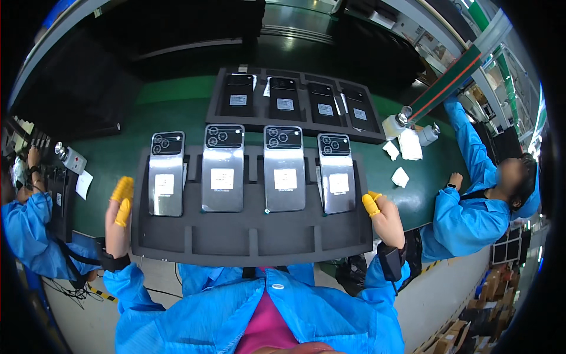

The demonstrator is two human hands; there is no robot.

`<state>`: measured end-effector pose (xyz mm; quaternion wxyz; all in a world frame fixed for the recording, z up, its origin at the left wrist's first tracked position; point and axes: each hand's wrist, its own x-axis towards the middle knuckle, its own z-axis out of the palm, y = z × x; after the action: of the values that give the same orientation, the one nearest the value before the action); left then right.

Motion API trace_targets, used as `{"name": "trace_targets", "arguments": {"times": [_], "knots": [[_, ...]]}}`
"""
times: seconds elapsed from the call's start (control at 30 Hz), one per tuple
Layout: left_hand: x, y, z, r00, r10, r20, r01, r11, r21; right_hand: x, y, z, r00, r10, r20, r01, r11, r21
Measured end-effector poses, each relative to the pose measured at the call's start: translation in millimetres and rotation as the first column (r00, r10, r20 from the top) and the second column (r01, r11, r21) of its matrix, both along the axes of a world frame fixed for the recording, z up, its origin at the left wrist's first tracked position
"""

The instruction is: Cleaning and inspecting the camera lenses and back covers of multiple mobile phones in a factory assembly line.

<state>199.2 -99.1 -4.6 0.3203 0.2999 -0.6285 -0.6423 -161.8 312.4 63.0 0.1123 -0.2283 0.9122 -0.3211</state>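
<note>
In front of me is a dark grey foam tray [221,241], its near edge jutting past the green table towards my body. Several smartphones lie back up in a row across its far half, each with a white label; the leftmost is one phone [167,203], the rightmost another phone [338,197]. My left hand [119,215], with yellow finger cots, is at the tray's left edge. At the right edge my right hand [386,219], also in yellow finger cots, grips the tray beside the rightmost phone. The fingers under the tray are hidden.
Beyond it a second dark tray [354,135] holds several more phones. White dispenser bottles [393,126] and crumpled white wipes [411,146] are on the right; another bottle [73,160] is on the left. Co-workers in blue sit at either side, a right one's sleeve [466,218] close by.
</note>
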Motion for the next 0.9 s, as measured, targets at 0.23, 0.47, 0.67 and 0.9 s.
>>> {"name": "trace_targets", "arguments": {"times": [0.23, 0.47, 0.67, 0.9], "knots": [[-13, 17, 1, 0.991, -0.119, 0.061, 0.119, 0.993, 0.005, 10, -3, -21, 0.949, 0.003, -0.316, -0.024, 0.998, -0.061], [6, 0, -6, 0.979, -0.04, 0.2, 0.089, 0.966, -0.241, 12, 3, 0, 0.967, 0.099, -0.237, -0.098, 0.995, 0.016], [-28, 56, 76, 0.969, 0.054, 0.242, 0.157, 0.623, -0.767, 33, -18, 11, 0.699, 0.468, -0.541, -0.478, 0.868, 0.132], [-96, 109, 113, 0.826, -0.18, 0.534, 0.562, 0.179, -0.808, 31, -46, 8, 0.598, 0.643, -0.478, -0.543, 0.764, 0.349]]}}
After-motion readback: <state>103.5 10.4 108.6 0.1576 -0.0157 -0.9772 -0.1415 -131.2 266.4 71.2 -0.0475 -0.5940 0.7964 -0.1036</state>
